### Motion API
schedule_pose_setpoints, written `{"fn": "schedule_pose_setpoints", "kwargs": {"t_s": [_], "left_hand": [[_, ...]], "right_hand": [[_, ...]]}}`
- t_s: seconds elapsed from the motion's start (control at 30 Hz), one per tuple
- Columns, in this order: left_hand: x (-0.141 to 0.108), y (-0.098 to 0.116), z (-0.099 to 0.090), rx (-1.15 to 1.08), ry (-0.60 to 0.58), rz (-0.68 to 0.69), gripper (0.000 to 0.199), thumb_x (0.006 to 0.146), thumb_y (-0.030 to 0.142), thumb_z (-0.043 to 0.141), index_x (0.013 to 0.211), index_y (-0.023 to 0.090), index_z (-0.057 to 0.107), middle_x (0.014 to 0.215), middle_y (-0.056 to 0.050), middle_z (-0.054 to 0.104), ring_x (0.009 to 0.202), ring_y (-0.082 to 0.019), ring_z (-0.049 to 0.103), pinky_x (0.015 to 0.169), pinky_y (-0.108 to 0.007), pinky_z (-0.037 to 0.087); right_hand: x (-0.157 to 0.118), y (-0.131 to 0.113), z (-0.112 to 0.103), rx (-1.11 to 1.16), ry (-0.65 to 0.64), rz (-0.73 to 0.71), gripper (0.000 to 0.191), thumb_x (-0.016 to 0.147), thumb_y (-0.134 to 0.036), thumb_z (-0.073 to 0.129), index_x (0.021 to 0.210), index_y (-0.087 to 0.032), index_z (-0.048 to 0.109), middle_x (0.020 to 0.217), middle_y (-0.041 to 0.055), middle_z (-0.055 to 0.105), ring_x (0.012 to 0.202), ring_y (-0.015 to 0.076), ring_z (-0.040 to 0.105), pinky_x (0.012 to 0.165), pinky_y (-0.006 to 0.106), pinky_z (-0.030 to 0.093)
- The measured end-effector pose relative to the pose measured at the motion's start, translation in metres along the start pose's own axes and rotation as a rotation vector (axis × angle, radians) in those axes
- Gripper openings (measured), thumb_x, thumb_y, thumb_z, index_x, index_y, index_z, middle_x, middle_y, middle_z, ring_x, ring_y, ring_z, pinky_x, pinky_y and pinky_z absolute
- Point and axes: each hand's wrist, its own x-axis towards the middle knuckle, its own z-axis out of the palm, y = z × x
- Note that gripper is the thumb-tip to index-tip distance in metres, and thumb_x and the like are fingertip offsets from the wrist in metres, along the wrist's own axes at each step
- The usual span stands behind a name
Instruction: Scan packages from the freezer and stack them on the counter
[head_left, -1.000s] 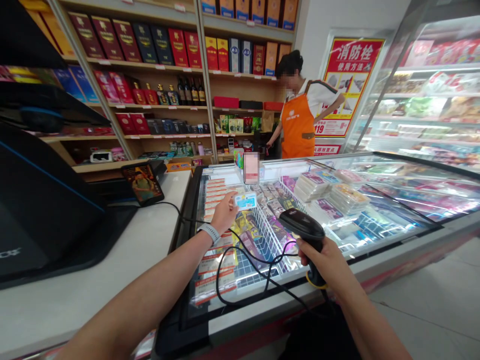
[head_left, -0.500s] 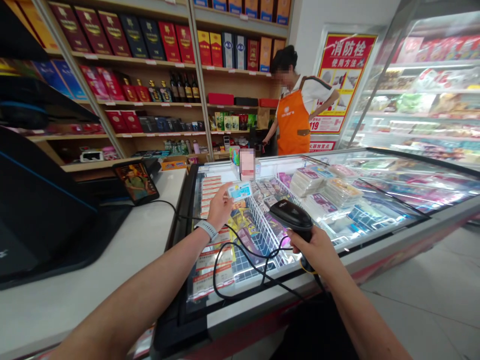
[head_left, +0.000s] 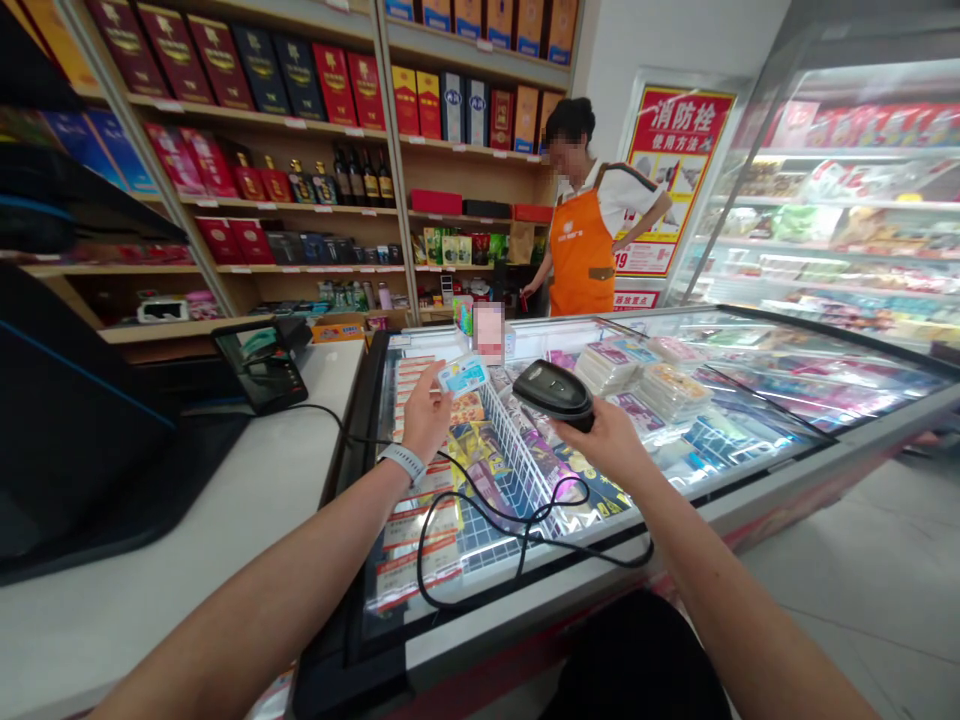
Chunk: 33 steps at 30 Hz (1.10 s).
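My left hand [head_left: 427, 412] is closed on the edge of a small blue-and-white packet [head_left: 463, 376], held up above the glass top of a chest freezer [head_left: 442, 640]. To its right, my right hand [head_left: 611, 440] grips a black barcode scanner [head_left: 553, 392] by its handle, most of which the fingers hide. The scanner's head points left toward the packet, with a gap between them. A black cable [head_left: 480, 605] lies in loops across the freezer glass. Under the glass, a white wire basket [head_left: 517, 450] divides several colourful packages.
A person in an orange apron [head_left: 583, 255] stands behind the freezer. At left are a white counter [head_left: 300, 470], a phone-like screen [head_left: 260, 365] and a dark machine [head_left: 75, 430]. Stacked packs [head_left: 675, 395] show at right. Shelves of boxes [head_left: 337, 90] line the back.
My right hand has raised the scanner and brought it left, nearer the packet. The packet has shifted slightly left and tilted. The picture on the phone-like screen has changed.
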Motion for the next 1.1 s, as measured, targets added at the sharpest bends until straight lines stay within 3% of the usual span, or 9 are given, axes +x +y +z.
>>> {"fn": "schedule_pose_setpoints", "kwargs": {"t_s": [0.13, 0.23, 0.43, 0.57, 0.7, 0.87, 1.1], "left_hand": [[0.004, 0.001, -0.005, -0.003, 0.018, -0.022, 0.058, 0.082, 0.016, 0.059, 0.138, 0.025, 0.049, 0.109, -0.005, 0.067, 0.083, -0.016, 0.067, 0.075, -0.029, 0.058], [0.006, 0.003, -0.007, 0.000, 0.036, -0.057, 0.059, 0.081, 0.016, 0.058, 0.139, 0.025, 0.048, 0.104, -0.005, 0.068, 0.081, -0.016, 0.067, 0.075, -0.029, 0.058], [0.006, 0.007, -0.008, -0.038, 0.036, -0.080, 0.059, 0.081, 0.015, 0.056, 0.138, 0.023, 0.048, 0.106, -0.005, 0.066, 0.081, -0.015, 0.067, 0.078, -0.030, 0.058], [0.004, 0.009, -0.008, -0.025, 0.048, -0.060, 0.058, 0.081, 0.014, 0.056, 0.137, 0.024, 0.049, 0.113, -0.006, 0.066, 0.083, -0.015, 0.066, 0.079, -0.030, 0.058], [0.002, 0.014, -0.008, -0.021, 0.038, -0.058, 0.056, 0.082, 0.015, 0.055, 0.137, 0.025, 0.049, 0.117, -0.006, 0.065, 0.084, -0.015, 0.065, 0.079, -0.031, 0.058], [0.000, 0.018, -0.008, -0.015, 0.036, -0.048, 0.054, 0.082, 0.015, 0.055, 0.135, 0.024, 0.050, 0.121, -0.006, 0.063, 0.087, -0.014, 0.065, 0.082, -0.030, 0.057], [-0.001, 0.014, -0.007, -0.011, 0.041, -0.042, 0.054, 0.083, 0.016, 0.055, 0.136, 0.024, 0.048, 0.118, -0.006, 0.064, 0.083, -0.013, 0.065, 0.077, -0.027, 0.057]], "right_hand": [[0.028, -0.001, 0.003, 0.051, 0.095, -0.148, 0.031, 0.073, -0.032, 0.065, 0.100, -0.017, 0.068, 0.084, 0.0038, 0.072, 0.078, 0.0208, 0.065, 0.071, 0.029, 0.047], [0.039, 0.001, 0.016, 0.040, 0.086, -0.193, 0.036, 0.073, -0.027, 0.064, 0.107, -0.017, 0.067, 0.086, 0.0040, 0.072, 0.079, 0.0212, 0.065, 0.072, 0.029, 0.046], [0.025, 0.005, 0.049, -0.088, -0.137, -0.144, 0.023, 0.071, -0.027, 0.066, 0.094, -0.021, 0.070, 0.079, 0.0038, 0.073, 0.076, 0.0229, 0.068, 0.068, 0.028, 0.045], [0.016, 0.006, 0.061, -0.023, -0.129, -0.088, 0.025, 0.075, -0.033, 0.066, 0.097, -0.021, 0.070, 0.083, 0.0038, 0.074, 0.079, 0.0235, 0.069, 0.068, 0.028, 0.046], [0.012, 0.007, 0.065, -0.027, -0.076, -0.071, 0.028, 0.074, -0.033, 0.066, 0.099, -0.022, 0.071, 0.083, 0.0044, 0.075, 0.079, 0.0239, 0.069, 0.069, 0.029, 0.046], [0.010, 0.007, 0.065, 0.014, -0.098, -0.065, 0.024, 0.073, -0.032, 0.065, 0.094, -0.020, 0.071, 0.081, 0.0047, 0.074, 0.079, 0.0237, 0.069, 0.072, 0.030, 0.047], [0.012, 0.009, 0.059, 0.041, -0.064, -0.047, 0.031, 0.075, -0.037, 0.065, 0.100, -0.022, 0.072, 0.084, 0.0036, 0.075, 0.080, 0.0244, 0.070, 0.070, 0.030, 0.048]]}}
